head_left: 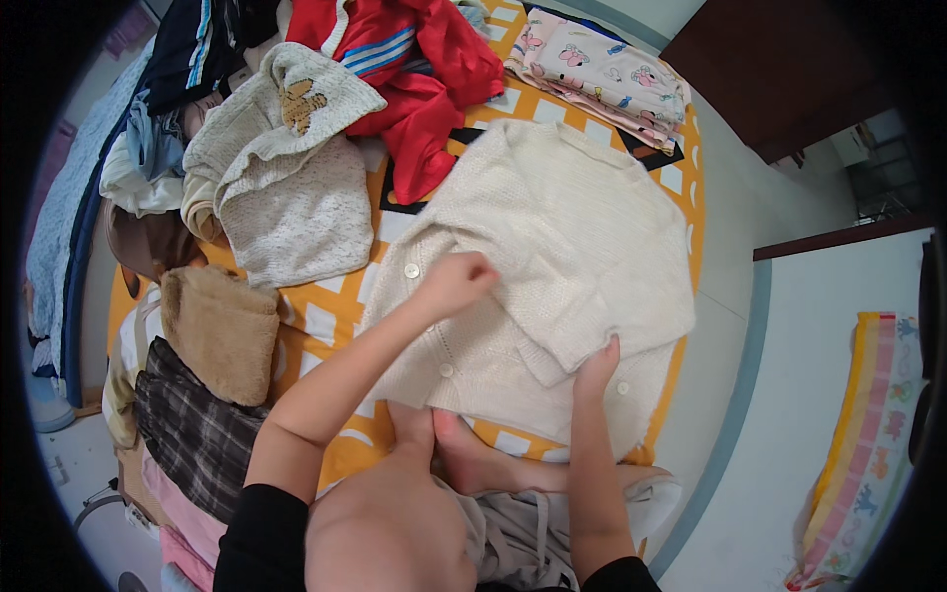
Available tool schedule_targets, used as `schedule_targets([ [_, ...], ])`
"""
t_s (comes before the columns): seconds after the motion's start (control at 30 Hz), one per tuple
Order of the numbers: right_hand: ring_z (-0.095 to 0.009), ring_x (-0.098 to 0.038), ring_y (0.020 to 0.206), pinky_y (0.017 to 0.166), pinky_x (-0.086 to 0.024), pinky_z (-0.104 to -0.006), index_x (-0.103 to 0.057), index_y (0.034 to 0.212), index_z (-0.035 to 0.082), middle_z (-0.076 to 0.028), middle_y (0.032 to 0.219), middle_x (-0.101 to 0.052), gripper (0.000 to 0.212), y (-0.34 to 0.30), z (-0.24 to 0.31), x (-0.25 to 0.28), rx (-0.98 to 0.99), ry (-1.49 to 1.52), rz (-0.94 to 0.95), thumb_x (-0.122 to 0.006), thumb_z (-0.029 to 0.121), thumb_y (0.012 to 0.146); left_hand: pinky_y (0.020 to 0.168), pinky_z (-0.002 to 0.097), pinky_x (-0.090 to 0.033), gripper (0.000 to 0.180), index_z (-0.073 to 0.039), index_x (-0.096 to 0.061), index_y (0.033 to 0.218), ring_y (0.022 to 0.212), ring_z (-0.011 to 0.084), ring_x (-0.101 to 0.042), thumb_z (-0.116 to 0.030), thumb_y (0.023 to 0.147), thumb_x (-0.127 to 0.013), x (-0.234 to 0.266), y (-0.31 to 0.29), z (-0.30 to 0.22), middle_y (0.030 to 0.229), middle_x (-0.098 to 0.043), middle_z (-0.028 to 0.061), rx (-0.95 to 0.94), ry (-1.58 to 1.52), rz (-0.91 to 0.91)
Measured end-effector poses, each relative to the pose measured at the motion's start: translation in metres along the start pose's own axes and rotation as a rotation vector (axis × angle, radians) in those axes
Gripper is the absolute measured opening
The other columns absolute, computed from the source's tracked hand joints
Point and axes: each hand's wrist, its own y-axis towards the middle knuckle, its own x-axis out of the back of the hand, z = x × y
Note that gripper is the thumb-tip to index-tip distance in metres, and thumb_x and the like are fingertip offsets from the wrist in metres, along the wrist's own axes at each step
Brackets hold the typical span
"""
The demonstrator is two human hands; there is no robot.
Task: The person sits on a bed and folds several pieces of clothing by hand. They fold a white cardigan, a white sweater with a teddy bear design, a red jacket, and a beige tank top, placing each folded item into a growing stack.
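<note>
A cream knitted cardigan (552,227) lies spread in front of me, with a sleeve folded across its body. Several pale round buttons run along its left and lower parts. My right hand (597,367) pinches the cardigan near the cuff of that folded sleeve, thumb uppermost. Over the cardigan's left half, my left hand (459,286) is closed with its fingers curled. Whether any knit is caught in those fingers is hidden. My bare legs and feet rest just below the hem.
An orange-and-white patterned bedcover (335,316) lies underneath. At the left are a speckled knit garment (301,207), a red jacket (424,118), a folded tan fleece (222,335) and dark plaid cloth (202,419). Folded pink printed fabric (607,74) sits at the far right edge.
</note>
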Motion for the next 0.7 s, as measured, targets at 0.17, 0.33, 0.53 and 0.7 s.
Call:
schedule_targets([
  [0.17, -0.021, -0.054, 0.108, 0.096, -0.040, -0.0315, -0.047, 0.126, -0.008, -0.015, 0.119, -0.058, 0.041, 0.021, 0.053, -0.004, -0.347, 0.224, 0.027, -0.051, 0.015, 0.093, 0.070, 0.0318, -0.053, 0.038, 0.003, -0.058, 0.100, 0.076, 0.0164, -0.064, -0.034, 0.091, -0.059, -0.001, 0.014, 0.036, 0.084, -0.064, 0.0104, 0.457, -0.571, -0.090],
  [0.33, -0.021, -0.054, 0.109, 0.096, -0.041, -0.0303, -0.045, 0.129, -0.008, -0.014, 0.120, -0.058, 0.050, 0.007, 0.084, -0.021, -0.197, -0.154, 0.242, -0.063, 0.002, 0.083, 0.085, 0.0309, -0.050, 0.053, 0.001, -0.052, 0.113, 0.088, 0.0153, -0.061, -0.048, 0.090, -0.056, 0.006, 0.044, 0.050, 0.099, -0.060, 0.0079, 0.305, -1.144, -0.253],
  [0.53, -0.019, -0.056, 0.106, 0.093, -0.044, -0.0314, -0.051, 0.124, -0.007, -0.014, 0.117, -0.059, 0.049, -0.012, 0.136, -0.026, -0.045, -0.146, 0.279, -0.067, -0.001, 0.078, 0.105, 0.0402, -0.037, 0.064, 0.001, -0.037, 0.134, 0.122, 0.0256, -0.046, -0.045, 0.093, -0.053, 0.017, 0.066, 0.028, 0.132, -0.047, 0.0154, 0.286, -1.612, -0.234],
  [0.7, -0.015, -0.059, 0.096, 0.085, -0.047, -0.0273, -0.056, 0.119, -0.006, -0.011, 0.108, -0.063, 0.045, -0.026, 0.153, -0.021, -0.006, -0.330, 0.455, -0.069, -0.002, 0.076, 0.111, 0.0473, -0.028, 0.061, -0.002, -0.036, 0.138, 0.130, 0.0312, -0.040, -0.046, 0.096, -0.042, 0.040, 0.089, 0.027, 0.142, -0.040, 0.0141, 0.217, -1.618, -0.104],
])
